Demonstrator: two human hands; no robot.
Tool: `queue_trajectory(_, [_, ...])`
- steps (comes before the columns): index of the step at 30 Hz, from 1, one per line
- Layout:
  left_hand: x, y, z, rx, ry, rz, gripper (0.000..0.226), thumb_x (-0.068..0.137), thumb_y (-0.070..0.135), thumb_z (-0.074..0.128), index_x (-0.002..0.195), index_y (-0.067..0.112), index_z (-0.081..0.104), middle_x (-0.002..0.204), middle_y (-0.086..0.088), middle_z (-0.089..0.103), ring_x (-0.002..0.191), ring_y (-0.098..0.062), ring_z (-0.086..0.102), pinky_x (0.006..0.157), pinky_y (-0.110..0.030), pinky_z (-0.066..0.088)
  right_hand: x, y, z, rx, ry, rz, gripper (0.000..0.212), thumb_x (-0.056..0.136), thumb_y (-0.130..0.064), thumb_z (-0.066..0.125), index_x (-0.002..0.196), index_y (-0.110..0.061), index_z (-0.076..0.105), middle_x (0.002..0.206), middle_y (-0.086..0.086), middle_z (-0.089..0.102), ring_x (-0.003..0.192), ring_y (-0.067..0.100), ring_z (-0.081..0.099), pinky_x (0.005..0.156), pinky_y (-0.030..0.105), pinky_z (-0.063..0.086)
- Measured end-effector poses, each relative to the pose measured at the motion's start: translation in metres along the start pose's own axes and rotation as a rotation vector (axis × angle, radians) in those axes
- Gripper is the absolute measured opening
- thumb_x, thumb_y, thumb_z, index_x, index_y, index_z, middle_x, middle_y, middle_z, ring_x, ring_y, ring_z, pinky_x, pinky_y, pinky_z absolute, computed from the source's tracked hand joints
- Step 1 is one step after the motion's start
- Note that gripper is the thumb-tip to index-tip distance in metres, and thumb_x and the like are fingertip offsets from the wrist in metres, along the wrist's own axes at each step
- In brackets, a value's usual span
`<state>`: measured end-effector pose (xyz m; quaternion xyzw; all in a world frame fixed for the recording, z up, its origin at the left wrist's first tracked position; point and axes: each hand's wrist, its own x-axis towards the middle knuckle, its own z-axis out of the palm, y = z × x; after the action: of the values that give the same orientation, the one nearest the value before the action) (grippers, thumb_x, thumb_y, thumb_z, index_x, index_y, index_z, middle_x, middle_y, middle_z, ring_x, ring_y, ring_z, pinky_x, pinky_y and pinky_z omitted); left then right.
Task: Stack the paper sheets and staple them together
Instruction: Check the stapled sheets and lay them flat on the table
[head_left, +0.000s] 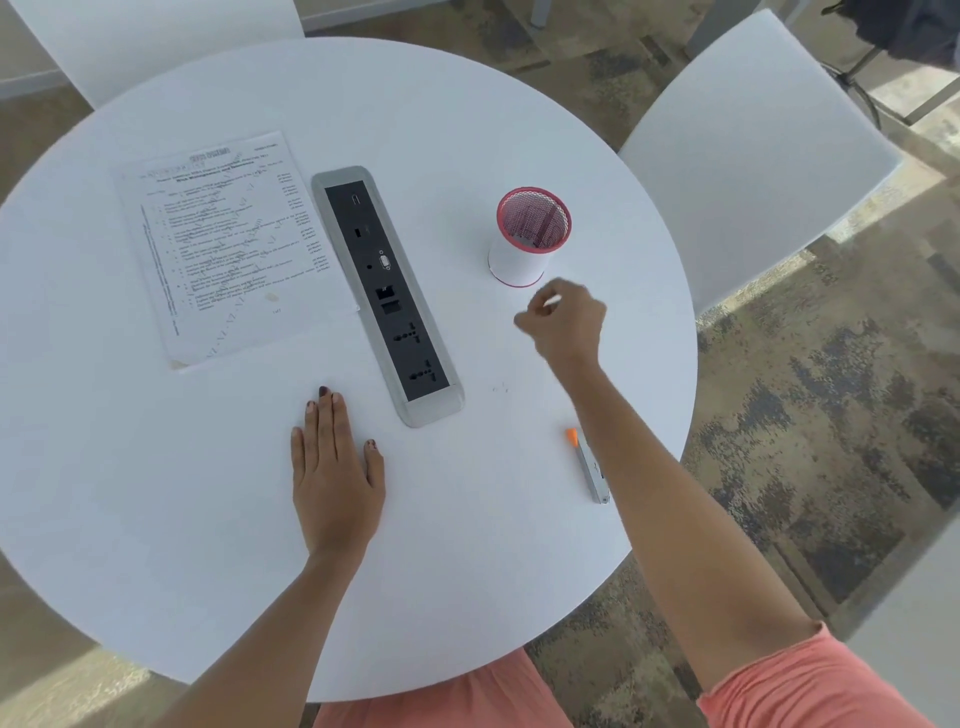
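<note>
We log: printed white paper sheets (228, 244), ahead-left of flat, straight-fingered left hand (335, 467), nearer one; long axis running away. Right hand (566, 322) curled, contents unclear. Orange-tipped silver stapler (589, 467) beside right forearm (636, 457).

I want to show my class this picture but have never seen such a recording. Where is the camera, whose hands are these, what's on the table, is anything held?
There is one picture, taken by a camera worn on a person's head, looking down at their arms. The left hand lies flat on the round white table, holding nothing. The right hand hovers with curled fingers near a pink mesh pen cup; whether it pinches anything is too small to tell. Printed paper sheets lie at the left, beside a built-in socket strip. A stapler with an orange tip lies beside the right forearm.
</note>
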<state>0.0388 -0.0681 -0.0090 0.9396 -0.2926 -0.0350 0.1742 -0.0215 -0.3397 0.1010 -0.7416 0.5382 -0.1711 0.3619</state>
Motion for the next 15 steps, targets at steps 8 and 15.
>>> queue_trajectory(8, [0.0, 0.0, 0.001, -0.004, -0.001, 0.001, 0.062, 0.099, 0.029, 0.031, 0.155, 0.004, 0.021, 0.164, -0.009, 0.022, 0.152, -0.024, 0.021, 0.125, -0.042, 0.016, 0.068, -0.054, -0.024, -0.022, 0.26, -0.249, 0.019, 0.065, 0.004, 0.055, 0.072, -0.013, 0.06, 0.063, -0.003, 0.062, 0.062, 0.016, 0.058, 0.061, 0.014, 0.04])
queue_trajectory(15, [0.0, 0.0, 0.0, -0.006, -0.005, -0.005, 0.062, 0.099, 0.029, 0.03, 0.156, 0.004, 0.02, 0.164, -0.009, 0.022, 0.152, -0.024, 0.021, 0.125, -0.041, 0.014, 0.09, -0.05, -0.017, -0.185, 0.234, -0.355, 0.038, 0.066, 0.012, 0.039, 0.08, -0.002, 0.072, 0.08, 0.013, 0.071, 0.074, 0.025, 0.064, 0.057, 0.022, 0.038])
